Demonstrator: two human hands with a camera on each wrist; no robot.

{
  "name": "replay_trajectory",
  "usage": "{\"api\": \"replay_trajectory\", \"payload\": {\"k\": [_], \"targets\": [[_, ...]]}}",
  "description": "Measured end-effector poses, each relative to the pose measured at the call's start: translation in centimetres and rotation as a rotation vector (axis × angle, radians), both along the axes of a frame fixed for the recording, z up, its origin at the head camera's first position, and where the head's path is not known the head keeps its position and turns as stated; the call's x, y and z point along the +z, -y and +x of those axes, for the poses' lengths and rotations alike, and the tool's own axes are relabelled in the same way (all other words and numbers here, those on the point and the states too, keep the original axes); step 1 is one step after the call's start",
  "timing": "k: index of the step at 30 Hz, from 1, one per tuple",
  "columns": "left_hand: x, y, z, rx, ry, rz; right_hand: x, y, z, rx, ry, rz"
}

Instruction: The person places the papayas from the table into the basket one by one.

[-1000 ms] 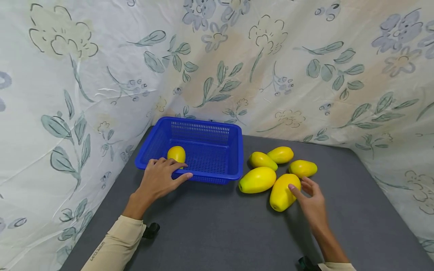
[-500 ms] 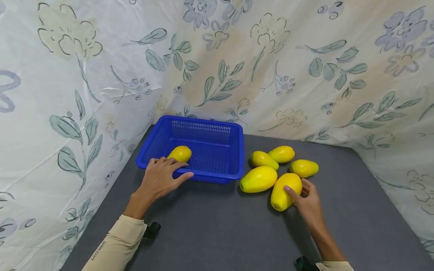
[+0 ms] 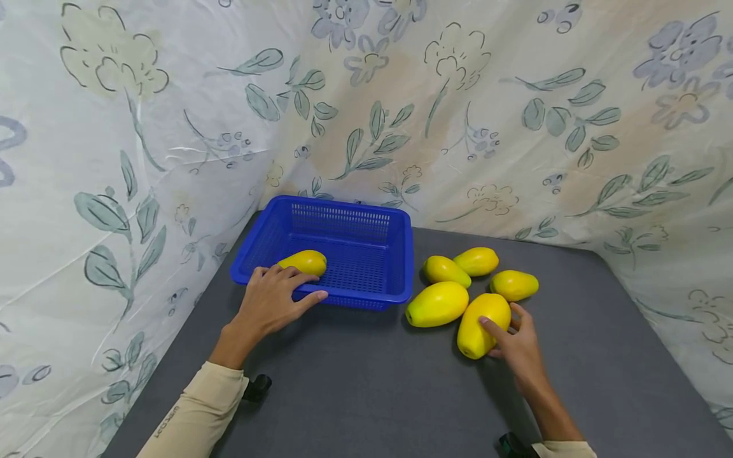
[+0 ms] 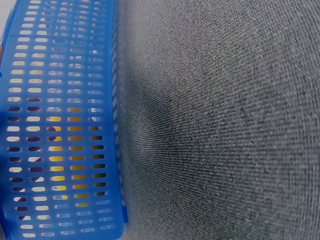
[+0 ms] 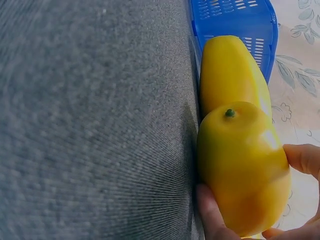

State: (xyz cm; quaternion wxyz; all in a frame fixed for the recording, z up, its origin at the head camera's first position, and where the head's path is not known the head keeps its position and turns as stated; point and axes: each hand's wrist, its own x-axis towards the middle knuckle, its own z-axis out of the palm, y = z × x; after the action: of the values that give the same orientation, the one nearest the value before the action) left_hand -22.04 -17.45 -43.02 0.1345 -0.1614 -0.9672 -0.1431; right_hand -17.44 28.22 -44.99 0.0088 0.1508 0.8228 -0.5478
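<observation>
My left hand (image 3: 273, 296) holds the near rim of the blue plastic basket (image 3: 395, 289), fingers over the rim and thumb along the outside. One yellow papaya (image 3: 309, 262) lies inside, partly hidden behind that hand. In the left wrist view the slotted wall of the basket (image 4: 55, 90) fills the left side. My right hand (image 3: 520, 346) grips the nearest large papaya (image 3: 478, 327) on the table. In the right wrist view the thumb and fingers stand on opposite sides of this papaya (image 5: 242, 165), whose end has a small green stem spot.
Beside the gripped fruit lie several more papayas: a large one (image 3: 436, 304) to its left and smaller ones (image 3: 445, 271) (image 3: 476, 261) (image 3: 514, 285) behind. The dark grey table (image 3: 366, 381) ends at a floral cloth (image 3: 492, 127) at the back and sides.
The papaya in the basket has turned and settled lengthwise. My right hand has closed in around the large papaya, its thumb farther over the fruit. The left hand stays on the rim.
</observation>
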Motion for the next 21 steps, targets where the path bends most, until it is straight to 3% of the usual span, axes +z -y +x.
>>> {"api": "replay_trajectory", "payload": {"k": [11,21], "targets": [[-0.1,0.0,0.0,-0.007,-0.008,-0.004,-0.1,-0.4,0.3,-0.025,-0.014,-0.037],[-0.3,0.2,0.0,-0.012,-0.013,-0.002,1.6,0.2,1.1,-0.043,-0.086,-0.056]]}}
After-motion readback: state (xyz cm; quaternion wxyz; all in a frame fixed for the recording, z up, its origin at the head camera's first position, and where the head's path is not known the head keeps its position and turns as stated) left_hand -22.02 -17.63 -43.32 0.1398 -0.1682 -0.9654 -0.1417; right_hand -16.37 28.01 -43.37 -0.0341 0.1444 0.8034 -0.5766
